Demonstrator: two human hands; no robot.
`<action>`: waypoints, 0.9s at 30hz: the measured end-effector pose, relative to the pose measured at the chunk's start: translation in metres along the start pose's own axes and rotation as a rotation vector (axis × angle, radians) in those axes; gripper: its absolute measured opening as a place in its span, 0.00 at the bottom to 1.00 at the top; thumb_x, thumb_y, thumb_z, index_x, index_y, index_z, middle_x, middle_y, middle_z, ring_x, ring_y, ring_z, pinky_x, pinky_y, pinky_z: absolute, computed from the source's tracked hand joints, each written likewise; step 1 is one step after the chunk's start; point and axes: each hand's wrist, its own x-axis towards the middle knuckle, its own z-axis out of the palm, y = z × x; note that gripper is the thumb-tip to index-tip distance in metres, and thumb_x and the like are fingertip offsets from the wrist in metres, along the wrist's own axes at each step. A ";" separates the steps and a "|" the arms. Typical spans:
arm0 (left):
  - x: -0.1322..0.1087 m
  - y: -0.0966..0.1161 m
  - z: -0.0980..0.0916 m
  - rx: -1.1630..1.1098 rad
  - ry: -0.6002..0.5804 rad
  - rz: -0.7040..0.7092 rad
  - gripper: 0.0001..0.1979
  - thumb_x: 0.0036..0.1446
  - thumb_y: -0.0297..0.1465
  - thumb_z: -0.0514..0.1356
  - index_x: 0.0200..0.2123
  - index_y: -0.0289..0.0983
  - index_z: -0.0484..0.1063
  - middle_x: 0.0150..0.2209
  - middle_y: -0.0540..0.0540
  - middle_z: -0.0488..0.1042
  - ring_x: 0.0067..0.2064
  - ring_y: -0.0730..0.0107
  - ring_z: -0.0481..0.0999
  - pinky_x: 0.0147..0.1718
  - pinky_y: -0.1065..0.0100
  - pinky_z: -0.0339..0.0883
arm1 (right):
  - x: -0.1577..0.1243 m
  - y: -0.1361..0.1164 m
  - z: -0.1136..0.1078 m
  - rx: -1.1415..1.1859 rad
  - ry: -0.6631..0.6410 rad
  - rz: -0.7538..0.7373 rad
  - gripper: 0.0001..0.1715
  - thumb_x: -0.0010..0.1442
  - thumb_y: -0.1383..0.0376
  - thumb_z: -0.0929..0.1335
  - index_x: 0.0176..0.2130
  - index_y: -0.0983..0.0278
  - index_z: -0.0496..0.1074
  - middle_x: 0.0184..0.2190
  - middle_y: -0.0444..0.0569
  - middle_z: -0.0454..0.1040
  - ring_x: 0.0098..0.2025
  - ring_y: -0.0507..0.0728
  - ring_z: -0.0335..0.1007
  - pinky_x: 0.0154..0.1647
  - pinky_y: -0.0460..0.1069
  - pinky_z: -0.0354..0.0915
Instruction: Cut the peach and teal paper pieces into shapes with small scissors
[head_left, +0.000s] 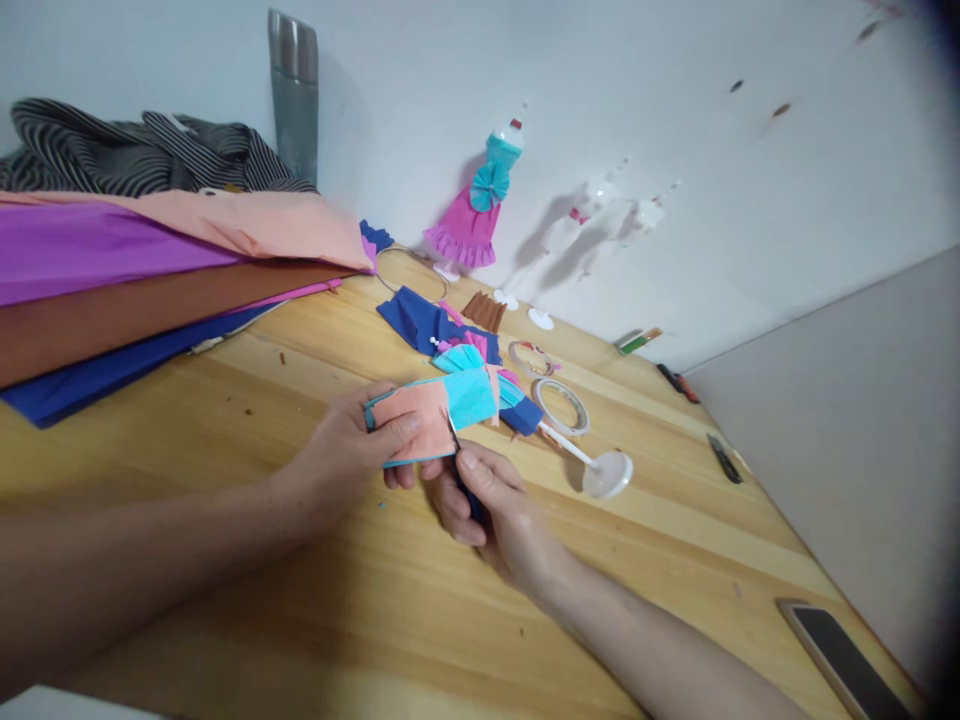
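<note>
Two colours make up the folded crepe-paper piece: peach over most of it, turquoise at its right end and along its edges. It is held above the worktop, left of the tape roll. The left hand pinches its peach end. The right hand is closed around a thin dark tool, whose tip is at the paper's lower edge.

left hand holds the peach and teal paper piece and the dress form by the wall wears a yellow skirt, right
No: the skirt on the dress form is pink, not yellow, as the head view shows. The left hand does hold the peach and teal paper piece.
</note>
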 end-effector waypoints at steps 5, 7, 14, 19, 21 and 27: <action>0.000 -0.001 -0.001 0.003 0.007 0.052 0.08 0.53 0.33 0.58 0.26 0.35 0.67 0.18 0.54 0.70 0.19 0.78 0.67 0.19 0.76 0.60 | -0.001 -0.001 0.000 0.015 -0.003 0.007 0.23 0.57 0.49 0.69 0.32 0.68 0.71 0.17 0.36 0.56 0.14 0.43 0.44 0.14 0.44 0.38; 0.000 -0.001 -0.002 0.015 0.006 0.075 0.07 0.52 0.32 0.59 0.26 0.35 0.66 0.17 0.54 0.69 0.19 0.78 0.67 0.19 0.76 0.60 | -0.002 -0.002 0.000 0.013 0.003 0.015 0.22 0.58 0.51 0.69 0.31 0.68 0.71 0.17 0.36 0.55 0.14 0.43 0.44 0.14 0.44 0.38; -0.001 0.001 -0.001 0.042 0.037 0.068 0.07 0.52 0.31 0.59 0.25 0.35 0.66 0.17 0.54 0.68 0.20 0.77 0.67 0.21 0.74 0.61 | -0.003 -0.003 0.003 0.021 0.009 0.041 0.21 0.58 0.50 0.69 0.30 0.67 0.69 0.17 0.35 0.55 0.15 0.44 0.43 0.15 0.44 0.37; 0.000 0.001 -0.002 0.034 0.042 0.063 0.07 0.52 0.32 0.59 0.25 0.36 0.67 0.17 0.54 0.68 0.20 0.76 0.67 0.21 0.74 0.60 | -0.004 -0.003 0.002 0.031 0.000 0.059 0.22 0.58 0.50 0.69 0.30 0.67 0.69 0.17 0.36 0.56 0.14 0.44 0.44 0.14 0.44 0.38; -0.001 0.001 -0.002 0.044 0.024 0.074 0.07 0.52 0.32 0.59 0.25 0.36 0.67 0.17 0.54 0.69 0.20 0.76 0.67 0.21 0.74 0.60 | -0.003 -0.002 0.002 0.033 0.001 0.064 0.22 0.58 0.49 0.69 0.30 0.67 0.69 0.16 0.35 0.56 0.14 0.44 0.45 0.14 0.44 0.39; -0.003 0.003 -0.001 0.068 0.012 0.070 0.08 0.51 0.33 0.59 0.24 0.36 0.65 0.17 0.54 0.69 0.20 0.76 0.67 0.21 0.73 0.61 | -0.003 0.000 0.001 0.029 0.004 0.055 0.22 0.58 0.49 0.69 0.30 0.66 0.68 0.16 0.35 0.56 0.14 0.44 0.45 0.14 0.44 0.39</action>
